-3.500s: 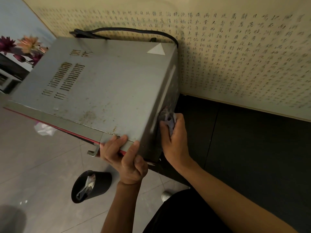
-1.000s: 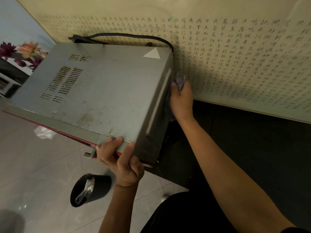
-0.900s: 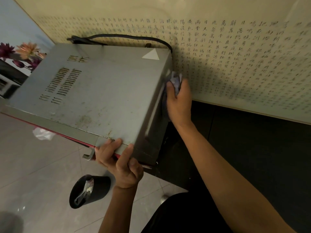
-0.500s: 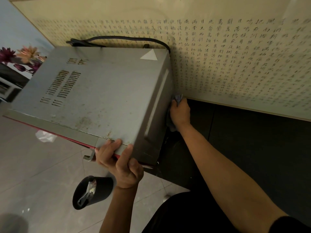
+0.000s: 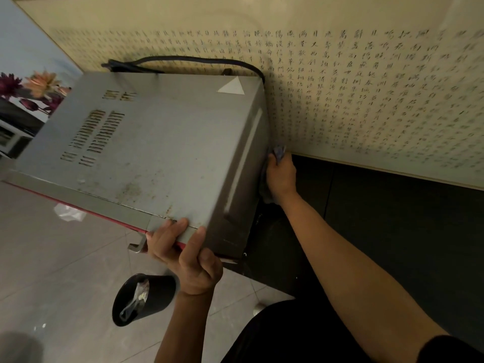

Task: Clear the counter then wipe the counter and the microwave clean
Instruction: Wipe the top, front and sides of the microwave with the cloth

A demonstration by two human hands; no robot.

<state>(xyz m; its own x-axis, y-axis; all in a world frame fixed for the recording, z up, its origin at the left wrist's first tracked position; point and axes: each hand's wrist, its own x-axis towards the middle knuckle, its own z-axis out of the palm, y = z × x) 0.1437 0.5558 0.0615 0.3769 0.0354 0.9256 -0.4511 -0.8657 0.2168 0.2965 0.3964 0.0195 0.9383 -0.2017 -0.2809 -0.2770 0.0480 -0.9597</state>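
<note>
From the head camera, the left hand (image 5: 187,255) is clenching the front corner of the grey microwave (image 5: 157,153), which is sitting at the dark counter's (image 5: 392,231) end by the wall. The right hand (image 5: 281,176) is grasping a bluish cloth (image 5: 279,152) and pressing it against the side panel. Firm, overlapping strokes would probably suit best, with the left hand bracing against sliding.

Dim warm light, wide-angle bending at edges, blur toward the right

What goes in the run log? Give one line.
microwave side wipe | left hand grips front corner | right hand presses cloth low on side
</note>
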